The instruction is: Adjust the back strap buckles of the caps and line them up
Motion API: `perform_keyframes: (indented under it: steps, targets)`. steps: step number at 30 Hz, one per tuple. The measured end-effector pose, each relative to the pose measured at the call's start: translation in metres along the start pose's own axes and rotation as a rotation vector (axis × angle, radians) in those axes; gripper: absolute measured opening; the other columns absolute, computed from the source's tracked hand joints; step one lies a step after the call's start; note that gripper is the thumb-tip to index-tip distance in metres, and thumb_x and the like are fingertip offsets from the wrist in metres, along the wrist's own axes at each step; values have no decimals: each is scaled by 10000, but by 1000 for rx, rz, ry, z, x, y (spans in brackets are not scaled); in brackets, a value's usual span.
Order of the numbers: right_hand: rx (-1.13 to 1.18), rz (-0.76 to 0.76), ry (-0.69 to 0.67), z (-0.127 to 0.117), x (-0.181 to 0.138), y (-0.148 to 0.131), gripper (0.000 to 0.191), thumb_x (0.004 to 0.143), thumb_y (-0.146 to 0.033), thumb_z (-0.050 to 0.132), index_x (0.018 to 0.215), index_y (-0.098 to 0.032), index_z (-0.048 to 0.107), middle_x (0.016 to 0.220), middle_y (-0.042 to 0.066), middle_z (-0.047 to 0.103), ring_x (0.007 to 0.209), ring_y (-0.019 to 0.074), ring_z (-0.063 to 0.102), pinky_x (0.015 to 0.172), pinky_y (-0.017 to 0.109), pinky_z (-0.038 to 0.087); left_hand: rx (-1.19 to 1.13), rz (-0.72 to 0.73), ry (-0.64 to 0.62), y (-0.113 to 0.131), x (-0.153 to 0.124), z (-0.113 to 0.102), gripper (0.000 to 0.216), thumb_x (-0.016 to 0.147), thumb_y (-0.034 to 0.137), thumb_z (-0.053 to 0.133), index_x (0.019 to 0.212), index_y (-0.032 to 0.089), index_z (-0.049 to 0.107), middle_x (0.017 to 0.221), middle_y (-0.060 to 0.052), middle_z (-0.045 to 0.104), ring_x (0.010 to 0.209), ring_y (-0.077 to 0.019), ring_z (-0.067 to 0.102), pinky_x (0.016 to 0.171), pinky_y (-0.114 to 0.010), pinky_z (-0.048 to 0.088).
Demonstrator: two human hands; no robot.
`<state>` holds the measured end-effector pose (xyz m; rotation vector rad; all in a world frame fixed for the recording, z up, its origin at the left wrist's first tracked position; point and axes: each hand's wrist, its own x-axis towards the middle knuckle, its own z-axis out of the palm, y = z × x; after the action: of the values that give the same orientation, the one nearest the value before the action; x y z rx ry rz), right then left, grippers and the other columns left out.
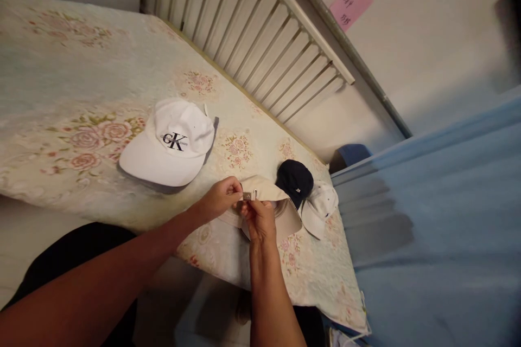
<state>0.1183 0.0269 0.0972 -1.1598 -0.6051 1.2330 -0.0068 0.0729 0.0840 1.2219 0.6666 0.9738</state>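
A beige baseball cap (260, 187) is held over the table, its underside partly turned toward me and its brim pointing right. My left hand (223, 195) pinches the end of the cap's back strap beside a small metal buckle. Just right of it, my right hand (259, 218) grips the strap and the cap's edge from below, fingers closed. A white cap with a black "CK" logo (173, 143) rests on the table to the left. Beyond the beige cap lie a dark navy cap (295, 180) and another white cap (321, 203), close together.
A floral cloth (134, 70) covers the table. Along its far edge stands a white radiator (244, 32) against the wall. A pink note (350, 4) is stuck above it. At the right hangs a blue curtain (439, 217), near a dark blue object (352, 154) in the corner.
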Motion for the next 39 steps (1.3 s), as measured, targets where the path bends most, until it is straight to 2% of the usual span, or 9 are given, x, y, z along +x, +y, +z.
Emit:
perform_keyframes:
  steps: [3, 9, 16, 21, 28, 39]
  targets:
    - [-1, -1, -10, 1, 0, 2, 118, 603, -174, 735, 605, -96, 647, 476, 9, 605, 415, 73, 518, 430, 177, 438, -12, 8, -13, 1, -2, 1, 96, 701, 236, 545, 732, 191, 465, 614, 56, 519, 590, -112, 510, 574, -243, 386]
    - [7, -7, 30, -2, 2, -4, 111, 583, -168, 727, 599, -86, 654, 473, 22, 617, 389, 73, 519, 402, 168, 423, 139, 136, 44, 5, -5, 2, 77, 690, 177, 523, 763, 187, 501, 693, 44, 528, 687, -118, 500, 640, -249, 385]
    - [3, 5, 12, 1, 0, -3, 116, 589, -167, 734, 616, -85, 656, 479, 14, 612, 399, 66, 515, 405, 161, 422, 26, 39, 7, 4, -3, 0, 92, 693, 236, 543, 729, 190, 472, 629, 58, 504, 606, -106, 500, 579, -238, 380]
    - [-3, 8, -1, 4, -2, 2, 121, 588, -168, 738, 635, -91, 656, 517, 17, 632, 424, 66, 529, 415, 155, 426, -7, 42, -16, 6, -4, 0, 102, 699, 242, 540, 728, 197, 453, 632, 56, 524, 608, -111, 536, 583, -243, 407]
    - [-18, -16, 18, -3, 2, -6, 124, 594, -178, 735, 606, -102, 638, 475, 8, 611, 393, 74, 516, 395, 173, 414, 84, 89, -23, 9, -6, -4, 48, 733, 222, 523, 756, 179, 517, 656, 52, 510, 607, -97, 495, 582, -235, 394]
    - [-18, 23, 11, 4, -1, -3, 108, 580, -158, 723, 614, -93, 645, 494, 9, 615, 406, 67, 515, 404, 165, 419, -17, 47, -6, -1, 0, -4, 96, 706, 221, 549, 776, 184, 496, 653, 60, 511, 587, -91, 509, 570, -233, 406]
